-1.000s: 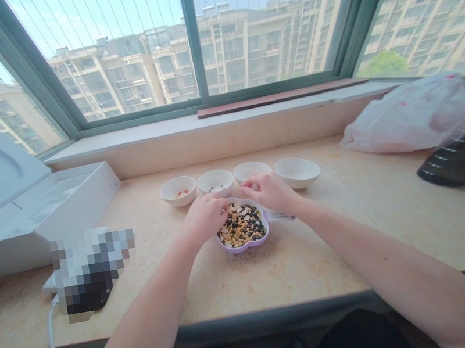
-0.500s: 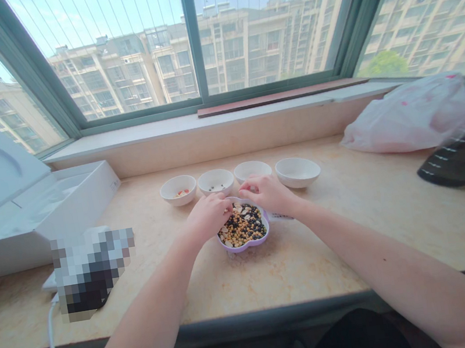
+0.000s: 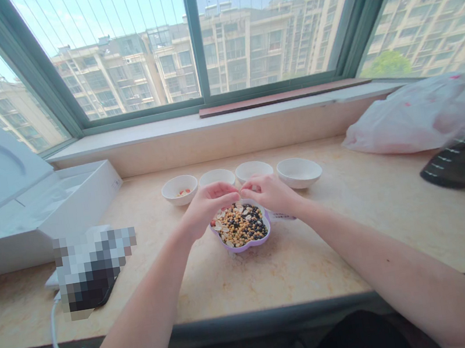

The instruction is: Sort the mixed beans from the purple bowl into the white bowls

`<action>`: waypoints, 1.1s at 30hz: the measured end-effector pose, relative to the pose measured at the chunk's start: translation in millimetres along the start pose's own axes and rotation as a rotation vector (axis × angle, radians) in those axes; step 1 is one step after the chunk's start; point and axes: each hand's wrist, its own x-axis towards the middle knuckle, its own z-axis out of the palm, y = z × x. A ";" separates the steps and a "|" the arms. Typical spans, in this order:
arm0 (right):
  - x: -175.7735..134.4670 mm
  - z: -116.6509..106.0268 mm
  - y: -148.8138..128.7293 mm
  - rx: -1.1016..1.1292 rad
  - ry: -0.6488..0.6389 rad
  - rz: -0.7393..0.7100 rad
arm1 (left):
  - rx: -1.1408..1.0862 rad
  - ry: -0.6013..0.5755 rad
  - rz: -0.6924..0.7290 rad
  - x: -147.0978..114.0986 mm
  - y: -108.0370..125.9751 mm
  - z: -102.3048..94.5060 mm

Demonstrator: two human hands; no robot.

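A person's left hand (image 3: 211, 204) covers the near side of the second bowl (image 3: 216, 175) from the left, while the right hand (image 3: 268, 192) blocks part of the third bowl (image 3: 253, 169); whether either pinches anything is too small to tell. Both hands screen the far rim of a purple dish (image 3: 250, 246), beside which lettering on a label (image 3: 282, 215) is illegible. At left, blocks of pixels mask an object (image 3: 93, 272), and the picture's edge crops a white box (image 3: 75, 210). At far right, a dark bottle (image 3: 462, 161) runs out of frame.
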 end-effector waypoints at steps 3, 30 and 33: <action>-0.5 0.1 -0.8 0.002 0.006 -0.002 | -0.208 0.010 -0.014 -1.0 2.5 0.1; -1.6 -2.0 -5.8 -0.004 -0.007 -0.005 | -0.001 0.043 0.045 1.7 -6.0 -2.9; -1.9 -1.7 -5.4 0.006 -0.008 0.000 | 0.419 0.227 0.205 5.0 -13.7 -2.8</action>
